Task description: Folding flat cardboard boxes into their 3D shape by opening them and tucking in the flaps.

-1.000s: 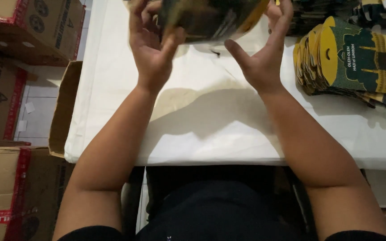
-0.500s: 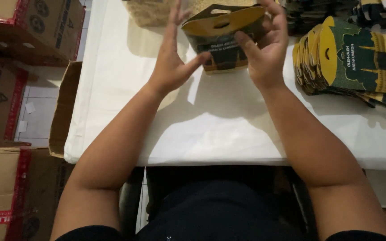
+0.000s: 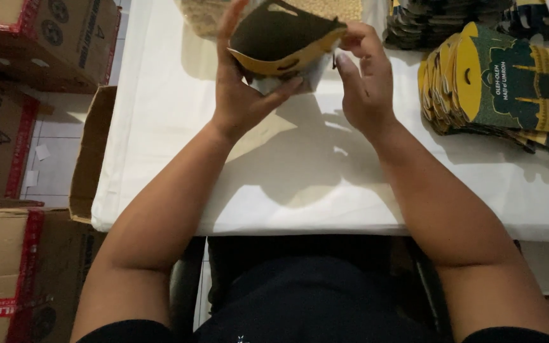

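Stacked brown cardboard cartons (image 3: 7, 127) stand on the floor at the far left, beside the white-covered table (image 3: 160, 159). Above the table's far part, the left hand (image 3: 239, 89) cups a small green-and-yellow printed card box (image 3: 284, 44) from below and behind, thumb pressed under its lower edge and fingers up along its back. The box is half opened, its dark inside facing up and a curved yellow edge toward the person. The right hand (image 3: 363, 82) pinches the box's right corner between thumb and fingertips, closed on the card. The box looks light and thin, stiff only along its folds, so it likely creases or crushes under a hard squeeze; the printed face seems glossy and may slip. Holding it by the edges and folded corners, as both hands do, appears safest. To the right, a fanned stack of flat unfolded boxes (image 3: 503, 89) lies on the table, with darker piles (image 3: 440, 19) behind.
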